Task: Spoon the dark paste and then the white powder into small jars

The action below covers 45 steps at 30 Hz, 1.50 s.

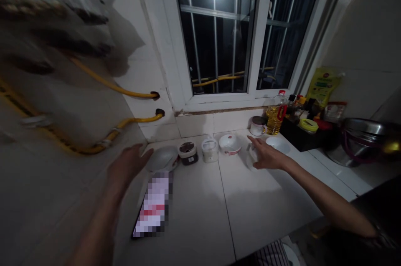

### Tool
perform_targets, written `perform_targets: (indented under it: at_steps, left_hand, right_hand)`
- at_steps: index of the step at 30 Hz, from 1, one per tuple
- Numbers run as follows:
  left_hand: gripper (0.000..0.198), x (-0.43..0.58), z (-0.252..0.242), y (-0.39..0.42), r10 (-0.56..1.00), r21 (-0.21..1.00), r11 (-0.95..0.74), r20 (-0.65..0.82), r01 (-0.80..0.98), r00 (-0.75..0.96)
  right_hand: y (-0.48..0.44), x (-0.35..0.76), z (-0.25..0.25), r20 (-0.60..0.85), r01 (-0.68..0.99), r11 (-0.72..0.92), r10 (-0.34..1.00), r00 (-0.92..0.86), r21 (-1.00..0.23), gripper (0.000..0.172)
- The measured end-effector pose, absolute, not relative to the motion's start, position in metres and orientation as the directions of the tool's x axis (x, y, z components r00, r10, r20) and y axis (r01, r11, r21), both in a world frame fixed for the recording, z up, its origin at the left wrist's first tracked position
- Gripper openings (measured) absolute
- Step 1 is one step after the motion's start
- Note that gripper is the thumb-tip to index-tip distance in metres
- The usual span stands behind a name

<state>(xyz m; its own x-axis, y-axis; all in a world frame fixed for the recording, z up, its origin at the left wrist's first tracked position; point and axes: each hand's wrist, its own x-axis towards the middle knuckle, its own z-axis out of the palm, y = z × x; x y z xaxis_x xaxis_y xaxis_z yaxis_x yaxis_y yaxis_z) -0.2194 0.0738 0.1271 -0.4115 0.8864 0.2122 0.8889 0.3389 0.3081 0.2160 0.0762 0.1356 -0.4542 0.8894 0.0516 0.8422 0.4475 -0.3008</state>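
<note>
My left hand (127,168) hangs at the left end of the tiled counter, fingers apart and holding nothing. Nearest to it is a white dish (161,158), and a phone (153,205) with a blurred-out lit screen lies below. My right hand (267,154) reaches in from the right, thumb and fingers spread around the near side of a white rounded vessel (251,158); whether they touch it I cannot tell. Between the hands stand a dark-lidded tub (188,154), a white-lidded tub (209,150) and a white patterned bowl (230,145). Another white bowl (278,145) sits behind my right wrist.
By the window (219,49) stand a lidded jar (257,125) and an oil bottle (275,115). A black box (294,134) holds several condiments; steel pots (360,140) are at right. Yellow hoses (119,88) run along the left wall beneath a plastic bag (62,3).
</note>
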Motion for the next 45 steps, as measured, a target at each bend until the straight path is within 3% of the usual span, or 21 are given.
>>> perform_targets:
  at_steps: [4, 5, 8, 14, 20, 23, 25, 27, 31, 37, 41, 45]
  left_hand:
    - [0.054, -0.170, 0.144, 0.081, 0.953, 0.286, 0.087, 0.254, 0.954, -0.163]
    - [0.058, -0.156, 0.147, 0.085, 0.965, 0.240, -0.031, 0.260, 0.970, -0.034]
    - [0.076, -0.117, 0.151, 0.101, 0.972, 0.123, -0.218, 0.120, 0.968, 0.204]
    - [0.095, -0.084, 0.133, 0.126, 0.966, 0.073, -0.257, -0.002, 0.964, 0.257]
    - [0.093, -0.094, 0.125, 0.137, 0.962, 0.053, -0.271, -0.019, 0.961, 0.273]
    - [0.085, -0.114, 0.130, 0.139, 0.968, 0.053, -0.252, 0.000, 0.966, 0.253]
    - [0.088, -0.124, 0.131, 0.138, 0.970, 0.044, -0.242, -0.007, 0.969, 0.243]
    - [0.090, -0.126, 0.127, 0.136, 0.968, 0.034, -0.248, -0.029, 0.968, 0.249]
    - [0.090, -0.107, 0.114, 0.135, 0.951, 0.019, -0.304, -0.050, 0.952, 0.305]
    - [0.075, -0.080, 0.109, 0.144, 0.947, -0.015, -0.320, -0.049, 0.947, 0.319]
    - [0.037, -0.074, 0.111, 0.146, 0.958, -0.009, -0.286, -0.030, 0.958, 0.286]
    - [0.033, -0.066, 0.111, 0.146, 0.962, 0.063, -0.267, -0.032, 0.961, 0.270]
  right_hand:
    - [0.034, 0.199, 0.140, -0.028, 0.795, 0.459, 0.860, -0.510, -0.396, 0.111]
    - [0.026, 0.195, 0.139, -0.052, 0.788, 0.456, 0.853, -0.520, -0.413, 0.112]
    - [0.008, 0.184, 0.134, -0.064, 0.760, 0.478, 0.828, -0.558, -0.440, 0.113]
    - [-0.008, 0.171, 0.119, -0.081, 0.740, 0.497, 0.804, -0.589, -0.452, 0.114]
    - [-0.015, 0.171, 0.125, -0.130, 0.780, 0.467, 0.819, -0.559, -0.416, 0.114]
    - [0.003, 0.181, 0.135, -0.033, 0.706, 0.477, 0.817, -0.576, -0.523, 0.109]
    - [0.027, 0.187, 0.136, 0.057, 0.640, 0.367, 0.891, -0.450, -0.675, 0.086]
    - [0.057, 0.185, 0.131, -0.119, 0.494, -0.044, 0.985, -0.121, -0.869, 0.066]
    - [0.107, 0.165, 0.108, -0.369, 0.398, -0.331, 0.929, -0.021, -0.856, 0.051]
    - [0.140, 0.142, 0.083, -0.573, 0.277, -0.540, 0.817, -0.054, -0.795, 0.033]
    - [0.148, 0.149, 0.079, -0.598, 0.215, -0.579, 0.801, -0.032, -0.787, 0.034]
    - [0.150, 0.170, 0.079, -0.595, 0.175, -0.590, 0.803, 0.028, -0.788, 0.033]
